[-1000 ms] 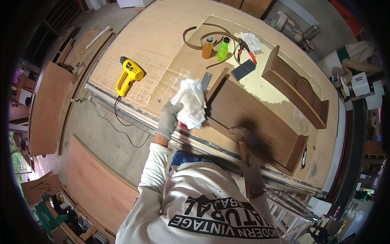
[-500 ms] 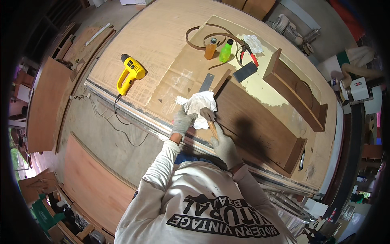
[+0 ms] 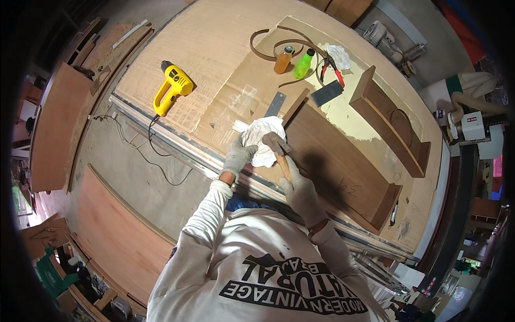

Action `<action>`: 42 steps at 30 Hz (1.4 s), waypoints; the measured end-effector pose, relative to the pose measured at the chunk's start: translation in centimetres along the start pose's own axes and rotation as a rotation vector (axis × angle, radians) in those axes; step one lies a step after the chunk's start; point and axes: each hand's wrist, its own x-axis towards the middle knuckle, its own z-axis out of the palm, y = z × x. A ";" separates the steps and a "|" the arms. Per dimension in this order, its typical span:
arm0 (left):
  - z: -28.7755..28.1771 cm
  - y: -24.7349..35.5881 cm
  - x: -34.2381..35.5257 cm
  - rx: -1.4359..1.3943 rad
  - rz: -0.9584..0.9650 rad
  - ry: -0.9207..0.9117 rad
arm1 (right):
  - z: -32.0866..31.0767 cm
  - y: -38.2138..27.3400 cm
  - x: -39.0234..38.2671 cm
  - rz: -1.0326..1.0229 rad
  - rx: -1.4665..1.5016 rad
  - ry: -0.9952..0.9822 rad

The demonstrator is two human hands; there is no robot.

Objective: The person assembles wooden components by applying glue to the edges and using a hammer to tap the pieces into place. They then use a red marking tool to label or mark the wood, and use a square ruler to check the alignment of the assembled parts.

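My gloved left hand (image 3: 238, 156) grips a white cloth (image 3: 259, 129) lying over the near left end of a brown wooden panel (image 3: 343, 166) with raised strips. In my gloved right hand (image 3: 298, 190) is a wooden-handled hammer (image 3: 277, 144), its dark head over the cloth; whether they touch I cannot tell. A grey metal strip (image 3: 273, 103) lies just beyond the cloth.
On the large worktable (image 3: 150, 64): yellow heat gun (image 3: 173, 90), orange bottle (image 3: 282, 62), green bottle (image 3: 303, 65), red-handled pliers (image 3: 331, 68), dark rectangular object (image 3: 327, 93), curled brown strips, second wooden piece (image 3: 389, 121), pen (image 3: 393, 213). A machine (image 3: 472, 123) stands at right.
My right hand has swung up and left, bringing the hammer head over the cloth. The cloth has moved lower onto the panel's end, with my left hand still on it.
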 end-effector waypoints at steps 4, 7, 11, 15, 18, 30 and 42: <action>0.4 0.3 -0.6 -0.052 -0.044 -0.031 | 0.6 0.8 0.0 0.060 -0.111 -0.092; -0.1 -0.6 -0.3 -0.066 0.007 -0.034 | 0.8 0.2 -0.2 0.081 -0.081 -0.086; 0.0 -1.5 0.0 -0.042 0.045 -0.054 | 0.5 1.9 -1.3 0.152 -0.084 -0.139; 0.5 -1.9 -0.2 -0.017 0.088 -0.026 | 0.1 2.3 -2.3 0.098 -0.099 -0.049; 0.7 -0.7 -0.4 -0.073 -0.011 -0.059 | 0.2 2.7 -1.0 0.055 -0.060 -0.019; 0.3 0.0 0.0 -0.108 -0.005 -0.021 | 1.8 3.0 0.3 0.181 0.040 -0.054; -12.5 9.4 0.2 -0.498 0.114 0.004 | -4.1 -0.1 -4.6 0.670 0.453 0.081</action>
